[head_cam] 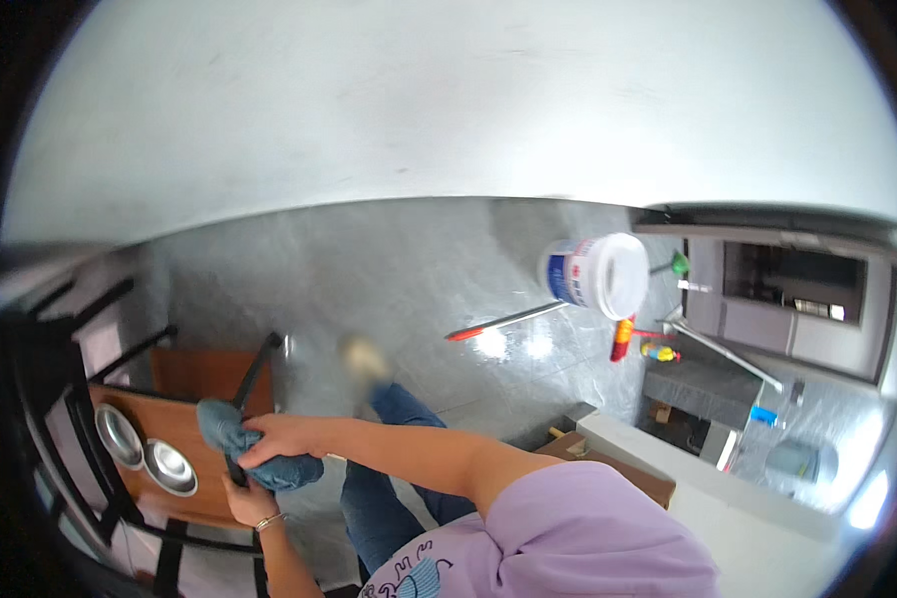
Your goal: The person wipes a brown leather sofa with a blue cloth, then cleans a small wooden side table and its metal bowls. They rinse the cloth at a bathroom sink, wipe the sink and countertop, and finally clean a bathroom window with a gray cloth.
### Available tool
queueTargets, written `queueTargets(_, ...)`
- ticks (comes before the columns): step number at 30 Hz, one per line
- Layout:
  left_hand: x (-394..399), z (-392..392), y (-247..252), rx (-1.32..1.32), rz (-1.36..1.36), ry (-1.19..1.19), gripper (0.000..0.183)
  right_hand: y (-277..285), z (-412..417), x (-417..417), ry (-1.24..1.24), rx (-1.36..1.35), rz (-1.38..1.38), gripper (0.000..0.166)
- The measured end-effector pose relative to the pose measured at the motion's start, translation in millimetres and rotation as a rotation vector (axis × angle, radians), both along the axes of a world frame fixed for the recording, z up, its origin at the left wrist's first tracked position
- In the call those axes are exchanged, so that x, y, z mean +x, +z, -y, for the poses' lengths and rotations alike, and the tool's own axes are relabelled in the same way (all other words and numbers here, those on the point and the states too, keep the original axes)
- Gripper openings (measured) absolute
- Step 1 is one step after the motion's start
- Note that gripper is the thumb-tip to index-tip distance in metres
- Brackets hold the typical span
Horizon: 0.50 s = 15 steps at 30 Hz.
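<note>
My right hand [280,439] grips a blue-grey cloth [288,469], which is wrapped over a dark bar of a black frame [253,374] with wooden shelves. Just below it, my left hand [247,502], with a bracelet at the wrist, closes around the same bar; its fingertips are partly hidden. Beside the hands, two round metal bowls [170,467] sit on the brown wooden shelf [209,507]. A lower wooden board [194,371] shows behind the bar.
A white plastic bucket [626,275] stands on the grey tiled floor. Near it are a pole with an orange end [508,321], a red and yellow bottle [623,340] and a yellow bottle [659,352]. A white wall [448,105] runs across the far side; a low white ledge [703,478] is at right.
</note>
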<state>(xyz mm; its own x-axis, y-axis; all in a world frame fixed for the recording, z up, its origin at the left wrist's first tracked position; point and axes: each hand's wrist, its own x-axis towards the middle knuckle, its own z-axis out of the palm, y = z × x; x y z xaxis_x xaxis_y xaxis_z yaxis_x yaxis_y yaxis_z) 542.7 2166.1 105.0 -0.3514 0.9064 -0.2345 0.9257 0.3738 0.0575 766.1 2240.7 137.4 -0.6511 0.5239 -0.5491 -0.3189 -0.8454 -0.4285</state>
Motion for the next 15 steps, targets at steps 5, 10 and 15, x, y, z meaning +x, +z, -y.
queueTargets(5, 19, -20, 15, -0.164, -0.039, -0.049, 0.046, 14, 45, 70, -0.259, 0.075, 0.268, 0.068)
queueTargets(10, -12, -22, -10, -0.106, 0.208, -0.156, 0.052, -9, 198, 165, -0.452, -0.293, 1.265, 0.072)
queueTargets(15, 19, -41, 46, -0.185, 0.109, -0.236, 0.062, 41, 446, 198, -0.404, -0.748, 1.662, 0.068)
